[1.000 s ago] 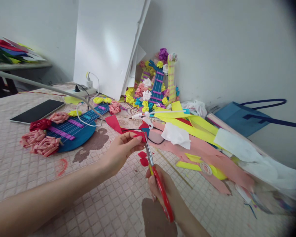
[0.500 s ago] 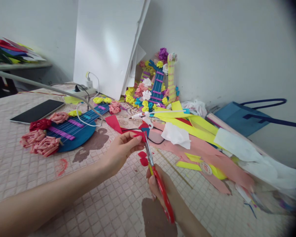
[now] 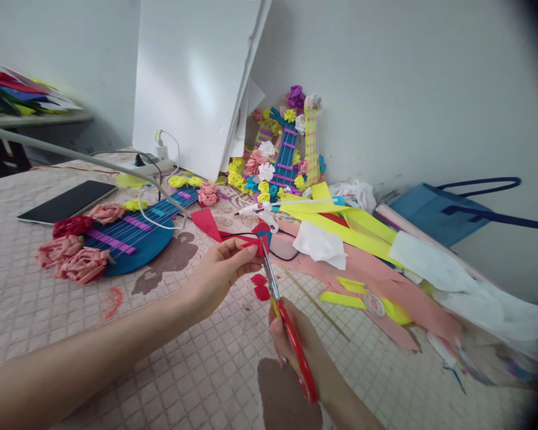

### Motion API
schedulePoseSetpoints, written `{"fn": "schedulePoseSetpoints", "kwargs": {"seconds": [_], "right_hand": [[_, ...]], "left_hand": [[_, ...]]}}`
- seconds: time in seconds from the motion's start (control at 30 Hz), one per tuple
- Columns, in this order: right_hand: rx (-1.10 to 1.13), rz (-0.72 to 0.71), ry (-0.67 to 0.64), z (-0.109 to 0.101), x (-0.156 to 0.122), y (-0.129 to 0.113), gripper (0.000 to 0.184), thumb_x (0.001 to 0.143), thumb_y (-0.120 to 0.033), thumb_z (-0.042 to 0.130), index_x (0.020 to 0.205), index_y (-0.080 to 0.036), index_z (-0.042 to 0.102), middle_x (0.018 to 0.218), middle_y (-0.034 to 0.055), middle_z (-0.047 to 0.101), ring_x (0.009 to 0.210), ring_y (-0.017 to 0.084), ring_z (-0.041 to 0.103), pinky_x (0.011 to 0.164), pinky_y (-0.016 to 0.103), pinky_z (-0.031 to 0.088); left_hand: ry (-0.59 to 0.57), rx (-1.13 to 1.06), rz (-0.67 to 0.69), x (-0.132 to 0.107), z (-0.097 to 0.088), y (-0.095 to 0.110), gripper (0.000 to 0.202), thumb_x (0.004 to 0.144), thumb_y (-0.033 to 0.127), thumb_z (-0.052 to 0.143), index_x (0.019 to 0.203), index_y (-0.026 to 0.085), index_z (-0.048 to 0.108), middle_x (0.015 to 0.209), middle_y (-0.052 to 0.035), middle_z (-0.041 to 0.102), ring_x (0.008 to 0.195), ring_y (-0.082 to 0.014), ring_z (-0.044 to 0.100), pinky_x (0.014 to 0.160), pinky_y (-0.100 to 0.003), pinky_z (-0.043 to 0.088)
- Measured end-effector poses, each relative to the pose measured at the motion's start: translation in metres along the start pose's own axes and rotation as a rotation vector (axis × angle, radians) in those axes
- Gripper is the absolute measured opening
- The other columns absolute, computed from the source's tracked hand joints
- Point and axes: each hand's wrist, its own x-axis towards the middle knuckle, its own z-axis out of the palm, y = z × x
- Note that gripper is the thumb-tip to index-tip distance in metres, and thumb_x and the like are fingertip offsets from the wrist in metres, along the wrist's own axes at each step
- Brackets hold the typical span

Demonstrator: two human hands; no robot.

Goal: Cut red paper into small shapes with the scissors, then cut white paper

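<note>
Between thumb and fingers, my left hand (image 3: 219, 272) pinches a small piece of red paper (image 3: 262, 246). My right hand (image 3: 296, 337) is wrapped round the red handles of a pair of scissors (image 3: 271, 276), whose blades point away from me and meet the red paper. Two red petal-shaped cutouts (image 3: 260, 288) lie on the table just below the blades. A longer red strip (image 3: 206, 223) rests beyond my left fingers. To the left lies a blue paper guitar (image 3: 147, 245) with purple bars, strings and pink and red paper roses (image 3: 78, 267).
A white glue gun (image 3: 257, 209) with its cable lies behind the blades. Yellow strips (image 3: 363, 230), pink paper (image 3: 385, 292), a tape roll (image 3: 375, 305) and a thin stick (image 3: 318, 306) spread rightward. A tablet (image 3: 67, 202), white boards (image 3: 192, 77) and decorated guitars (image 3: 287, 149) stand farther off.
The scissor blades have opened slightly at the red paper, and more of the paper's edge shows beside them. Both hands stay in nearly the same place.
</note>
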Motion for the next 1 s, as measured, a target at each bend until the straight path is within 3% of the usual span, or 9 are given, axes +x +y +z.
{"fn": "schedulePoseSetpoints", "kwargs": {"seconds": [0.7, 1.0], "right_hand": [[0.009, -0.031, 0.041, -0.001, 0.001, 0.0, 0.035, 0.083, -0.051, 0.05, 0.068, -0.024, 0.034, 0.058, -0.006, 0.036, 0.05, 0.01, 0.035, 0.046, 0.023, 0.031], [-0.065, -0.076, 0.082, 0.0, 0.006, 0.011, 0.036, 0.08, -0.053, 0.05, 0.065, -0.023, 0.035, 0.057, -0.0056, 0.036, 0.05, 0.011, 0.034, 0.048, 0.024, 0.029]], "left_hand": [[0.005, -0.006, -0.007, 0.0, 0.001, 0.004, 0.016, 0.071, 0.018, 0.076, 0.071, 0.015, 0.06, 0.069, 0.0011, 0.067, 0.066, -0.0119, 0.065, 0.072, -0.026, 0.052], [-0.033, -0.007, 0.005, 0.002, -0.001, 0.003, 0.016, 0.072, 0.018, 0.075, 0.071, 0.015, 0.059, 0.068, 0.0013, 0.068, 0.066, -0.0114, 0.065, 0.07, -0.024, 0.052]]}}
